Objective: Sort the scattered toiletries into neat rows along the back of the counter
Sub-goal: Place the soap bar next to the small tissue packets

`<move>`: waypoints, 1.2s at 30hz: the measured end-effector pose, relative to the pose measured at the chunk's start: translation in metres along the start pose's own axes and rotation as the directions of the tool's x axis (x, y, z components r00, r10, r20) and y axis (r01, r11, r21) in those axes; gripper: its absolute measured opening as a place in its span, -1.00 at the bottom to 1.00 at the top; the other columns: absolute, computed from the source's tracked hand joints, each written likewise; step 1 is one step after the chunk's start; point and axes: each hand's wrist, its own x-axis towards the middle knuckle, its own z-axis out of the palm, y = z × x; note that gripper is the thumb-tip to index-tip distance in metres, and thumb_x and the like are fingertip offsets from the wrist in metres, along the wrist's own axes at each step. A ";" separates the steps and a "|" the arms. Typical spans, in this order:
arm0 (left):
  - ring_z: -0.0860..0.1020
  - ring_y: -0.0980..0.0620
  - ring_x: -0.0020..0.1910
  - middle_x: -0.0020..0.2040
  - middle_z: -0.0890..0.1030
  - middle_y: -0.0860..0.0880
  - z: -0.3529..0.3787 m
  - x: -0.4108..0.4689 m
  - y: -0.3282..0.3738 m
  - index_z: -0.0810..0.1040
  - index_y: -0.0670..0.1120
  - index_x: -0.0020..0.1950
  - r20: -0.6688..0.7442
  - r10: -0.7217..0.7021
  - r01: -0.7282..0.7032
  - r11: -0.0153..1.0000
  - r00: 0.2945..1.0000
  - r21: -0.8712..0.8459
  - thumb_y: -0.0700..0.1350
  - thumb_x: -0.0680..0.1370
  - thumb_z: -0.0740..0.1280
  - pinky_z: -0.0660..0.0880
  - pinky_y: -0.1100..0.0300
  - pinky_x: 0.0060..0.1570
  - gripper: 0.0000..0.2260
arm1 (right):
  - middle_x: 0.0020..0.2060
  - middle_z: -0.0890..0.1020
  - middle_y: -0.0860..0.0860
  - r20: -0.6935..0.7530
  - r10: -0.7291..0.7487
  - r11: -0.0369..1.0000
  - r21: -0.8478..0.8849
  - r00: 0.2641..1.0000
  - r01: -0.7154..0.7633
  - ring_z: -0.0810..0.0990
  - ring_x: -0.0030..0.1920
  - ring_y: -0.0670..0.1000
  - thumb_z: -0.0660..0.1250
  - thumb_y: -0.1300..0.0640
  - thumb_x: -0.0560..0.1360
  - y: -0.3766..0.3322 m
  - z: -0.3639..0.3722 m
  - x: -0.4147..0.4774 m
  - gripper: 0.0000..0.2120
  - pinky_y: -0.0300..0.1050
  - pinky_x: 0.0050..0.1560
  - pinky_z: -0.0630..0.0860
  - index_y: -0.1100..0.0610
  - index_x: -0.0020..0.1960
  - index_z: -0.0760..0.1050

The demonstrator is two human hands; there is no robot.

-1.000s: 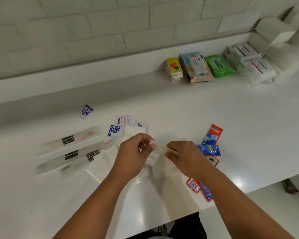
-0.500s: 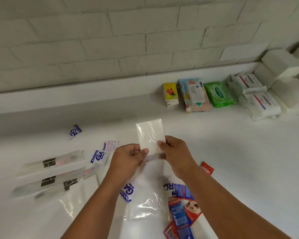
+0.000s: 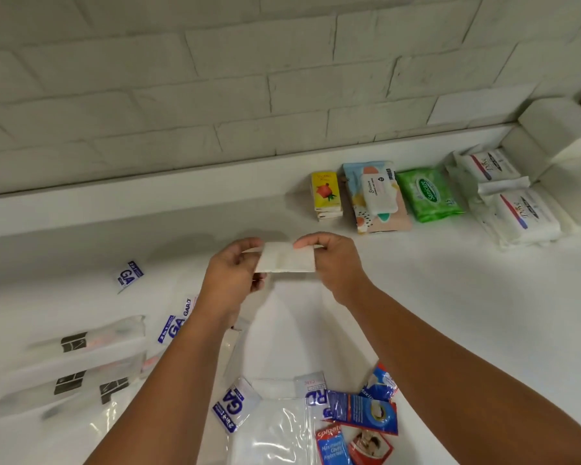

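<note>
A small white packet (image 3: 286,259) hangs flat above the white counter (image 3: 450,297), pinched between both hands. My left hand (image 3: 232,276) grips its left end and my right hand (image 3: 332,263) pinches its right end. Along the back wall stands a row: a yellow tissue pack (image 3: 326,193), a pastel wipes pack (image 3: 376,196), a green wipes pack (image 3: 428,193) and two white packs (image 3: 514,209). Blue-and-white sachets (image 3: 130,275) and clear-wrapped toothbrush packets (image 3: 81,344) lie scattered at the left. Toothpaste sachets (image 3: 359,427) and a clear bag (image 3: 275,427) lie at the near edge.
White toilet rolls (image 3: 557,129) are stacked in the back right corner. A raised ledge (image 3: 148,203) runs along the tiled wall. Bare counter stretches between the sachets at the left and the row of packs, and to the right of my arms.
Both hands have carried the white packet up and away from me, turning it from upright to flat. The view has tilted, so the scattered sachets sit lower in frame.
</note>
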 end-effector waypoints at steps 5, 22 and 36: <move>0.54 0.01 -0.33 -0.17 0.64 -0.16 -0.011 -0.011 0.007 0.64 -0.18 -0.04 0.258 -0.240 0.267 0.961 0.936 -0.074 -0.02 0.57 0.39 0.55 0.16 -0.28 -0.78 | -0.16 0.70 -0.05 -0.064 -0.100 0.995 0.020 0.993 0.101 0.66 -0.20 -0.15 0.21 0.51 0.43 0.000 0.008 0.017 -0.62 -0.29 -0.26 0.54 0.13 -0.17 0.68; 0.57 -0.03 -0.40 -0.35 0.58 -0.13 0.018 0.100 -0.002 0.59 -0.22 -0.30 -0.096 -0.100 0.127 0.933 0.990 0.338 -0.22 0.48 0.48 0.63 0.08 -0.20 -0.82 | -0.08 0.66 0.15 -0.074 0.146 0.986 -0.070 0.986 -0.152 0.62 -0.31 0.09 0.18 0.35 0.55 0.014 0.012 0.051 -0.65 -0.06 -0.21 0.60 0.19 0.31 0.44; 0.67 -0.07 -0.42 -0.38 0.68 -0.12 0.050 0.122 0.006 0.60 -0.20 -0.29 -0.153 -0.078 0.151 0.820 0.985 0.552 -0.07 0.43 0.53 0.65 0.13 -0.29 -0.76 | 0.55 0.19 0.10 0.295 -0.105 0.400 -0.862 0.950 0.312 0.07 0.56 0.11 0.15 0.17 0.61 0.039 0.005 0.056 -0.48 -0.05 0.54 0.08 0.22 0.54 0.15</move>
